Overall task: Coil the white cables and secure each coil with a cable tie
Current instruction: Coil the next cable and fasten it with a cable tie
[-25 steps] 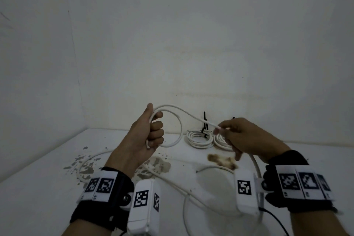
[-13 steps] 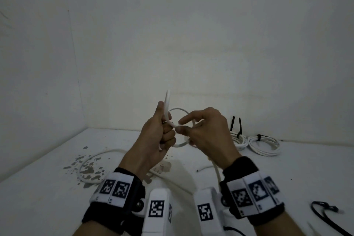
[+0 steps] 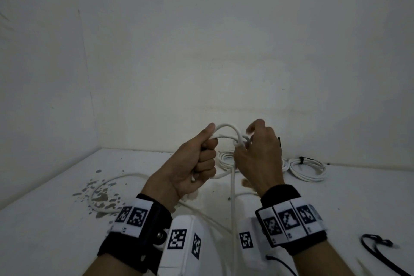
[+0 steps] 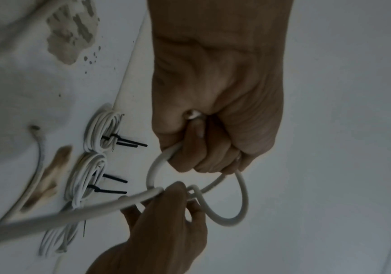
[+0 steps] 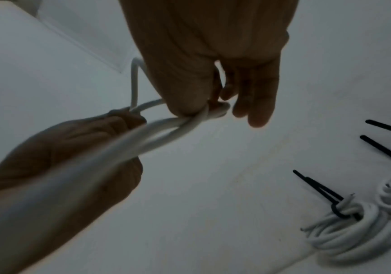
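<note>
My left hand [image 3: 202, 154] is fisted around small loops of a white cable [image 3: 226, 126], held up in front of the back wall. My right hand [image 3: 246, 140] is close beside it and pinches the same cable at the right side of the loop. From there the cable drops to the white table [image 3: 56, 219] and trails off left. In the left wrist view the loop [image 4: 242, 204] hangs out of the left fist [image 4: 213, 115] and the right fingers [image 4: 166, 200] hold the cable. The right wrist view shows the thumb and fingers [image 5: 190, 100] pinching the cable [image 5: 166, 126].
Several finished white coils [image 3: 307, 168] bound with black ties lie along the back wall, one coil [image 3: 225, 159] partly behind my hands. A loose black cable tie [image 3: 376, 244] lies at the front right. Chipped paint patches [image 3: 100, 197] mark the table at the left, where slack cable [image 3: 107, 182] curves.
My right hand came in from the right with the cable to meet the left hand, adding a loop. The left hand stayed raised and kept its grip.
</note>
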Tool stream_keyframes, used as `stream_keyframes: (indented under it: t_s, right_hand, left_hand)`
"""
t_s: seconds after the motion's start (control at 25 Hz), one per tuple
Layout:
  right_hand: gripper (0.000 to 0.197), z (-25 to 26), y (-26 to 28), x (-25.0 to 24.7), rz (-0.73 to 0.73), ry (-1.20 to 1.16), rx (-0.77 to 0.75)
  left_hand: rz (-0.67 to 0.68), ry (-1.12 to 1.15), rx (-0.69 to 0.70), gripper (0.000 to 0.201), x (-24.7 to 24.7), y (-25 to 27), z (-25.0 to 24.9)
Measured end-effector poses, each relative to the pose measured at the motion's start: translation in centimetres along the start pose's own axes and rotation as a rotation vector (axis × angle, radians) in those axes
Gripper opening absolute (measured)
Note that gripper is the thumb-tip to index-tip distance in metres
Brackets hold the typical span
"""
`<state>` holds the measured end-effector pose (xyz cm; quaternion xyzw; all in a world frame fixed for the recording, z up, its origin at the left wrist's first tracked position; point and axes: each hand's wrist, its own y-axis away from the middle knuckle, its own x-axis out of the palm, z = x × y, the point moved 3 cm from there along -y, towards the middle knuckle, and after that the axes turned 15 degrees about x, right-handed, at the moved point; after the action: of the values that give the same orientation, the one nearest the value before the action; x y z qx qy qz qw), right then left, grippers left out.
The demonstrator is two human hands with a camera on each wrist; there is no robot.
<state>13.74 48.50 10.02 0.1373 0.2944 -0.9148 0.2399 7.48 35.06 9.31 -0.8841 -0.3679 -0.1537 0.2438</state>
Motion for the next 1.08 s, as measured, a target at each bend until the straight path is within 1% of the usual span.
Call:
stream_keyframes:
  t_s: [0.04,0.12,0.16,0.2,0.24,0.28,0.36,0.4,0.44,0.48,0.52,0.56,0.6,0.64,0.68,0.72,0.76,0.8,0.84,0.88,0.92,0.96,1.0,1.08]
  right_hand:
    - [0.021,-0.4,-0.2,0.6,0.097,-0.103,0.093]
    - [0.019,-0.5,-0.3,1.5,0.452,-0.416,0.346]
    - [0.022,-0.5,-0.3,1.4,0.604,-0.526,0.445]
    - [0.023,-0.5,-0.6,1.0,0.709,-0.661,0.532]
    - [0.017,-0.4,-0.8,0.5,0.766,-0.811,0.625]
    - [0.013,-0.5,-1.2,0.1,0.793,-0.959,0.726]
    - [0.030,-0.9,-2.1,-1.2,0.754,-1.114,0.851]
    - [0.031,-0.9,-2.3,-1.8,0.734,-1.126,0.857]
    - [0.030,-1.0,-2.5,-2.1,0.722,-1.106,0.828]
    - [0.031,-1.0,-2.7,-2.6,0.660,-0.983,0.713]
    - [0.034,-1.1,-3.0,-3.2,0.529,-0.756,0.540]
    - [0.037,-0.7,-2.8,-3.8,0.372,-0.475,0.317]
    - [0.042,-0.2,-2.5,-4.3,0.205,-0.220,0.133]
    - [0.047,0.3,-2.1,-4.4,0.077,-0.048,0.021]
    - [0.053,0.7,-1.5,-4.1,0.017,0.040,-0.019]
    - [0.060,0.8,-1.3,-3.5,0.007,0.053,0.003]
    - [0.063,0.9,-1.4,-3.2,0.061,-0.080,0.126]
    - [0.061,0.6,-1.8,-2.7,0.182,-0.344,0.295]
    - [0.054,0.6,-1.7,-2.1,0.404,-0.652,0.484]
    - [0.045,1.1,-1.4,-1.9,0.629,-0.875,0.600]
    - [0.039,1.7,-1.2,-2.2,0.786,-0.939,0.608]
    - [0.035,1.6,-1.4,-2.5,0.784,-0.846,0.524]
    - [0.035,1.3,-1.7,-2.7,0.664,-0.641,0.334]
    - [0.041,0.7,-1.7,-3.0,0.229,-0.054,-0.128]
  left_hand:
    - [-0.027,-0.006,0.007,0.049,-0.3,-0.1,-0.1]
    - [-0.091,0.000,0.022,0.049,-1.4,-0.4,-0.4]
    - [-0.125,0.016,0.020,0.050,-2.0,-0.5,-0.6]
    - [-0.156,0.033,0.022,0.051,-2.7,-0.6,-0.8]
    - [-0.184,0.038,0.030,0.051,-3.4,-0.6,-1.0]
    - [-0.206,0.029,0.036,0.051,-4.0,-0.7,-1.2]
    - [-0.222,-0.004,0.038,0.051,-4.6,-0.9,-1.2]
    - [-0.231,-0.029,0.038,0.050,-4.8,-0.9,-1.2]
    - [-0.240,-0.066,0.045,0.050,-5.1,-0.8,-1.2]
    - [-0.245,-0.113,0.054,0.050,-5.3,-0.9,-1.3]
    - [-0.255,-0.159,0.057,0.051,-5.6,-0.8,-1.3]
    - [-0.271,-0.197,0.060,0.052,-6.1,-0.7,-1.5]
    - [-0.295,-0.218,0.067,0.053,-6.8,-0.6,-1.7]
    - [-0.320,-0.222,0.073,0.054,-7.4,-0.5,-2.0]
    - [-0.341,-0.218,0.081,0.054,-8.1,-0.3,-2.3]
    - [-0.354,-0.218,0.093,0.053,-8.6,-0.3,-2.7]
    - [-0.367,-0.216,0.102,0.052,-9.2,-0.2,-3.0]
    - [-0.377,-0.206,0.107,0.051,-9.6,-0.2,-3.2]
    - [-0.384,-0.182,0.102,0.050,-10.0,-0.2,-3.3]
    - [-0.394,-0.143,0.095,0.050,-10.4,-0.1,-3.3]
    - [-0.398,-0.102,0.092,0.050,-10.7,-0.1,-3.3]
    - [-0.400,-0.072,0.095,0.051,-10.9,-0.1,-3.2]
    - [-0.403,-0.066,0.101,0.051,-11.1,-0.2,-3.4]
    - [-0.428,-0.122,0.123,0.050,-11.7,-0.2,-3.9]
